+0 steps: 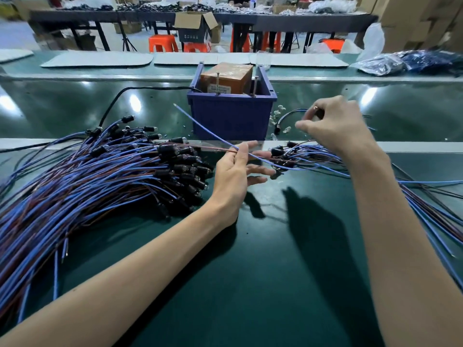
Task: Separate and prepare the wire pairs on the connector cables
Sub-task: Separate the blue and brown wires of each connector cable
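Note:
A big heap of blue and brown wire pairs with black connector ends (105,176) covers the left of the green table. A smaller heap of the same cables (300,156) lies at the right. My left hand (235,176) pinches one cable: its blue wire (200,126) sticks up toward the blue bin, and its brown wire (210,148) runs flat to the left, split from the blue. My right hand (335,126) is raised above the small heap, fingers pinched on the end of another blue cable (290,113) that curves away to the left.
A blue plastic bin (231,116) with a brown box and two upright metal pins stands at the centre back. A black cable (115,101) curves left from it. Small clear parts (278,116) lie beside the bin. Bagged blue cables (411,62) sit far right.

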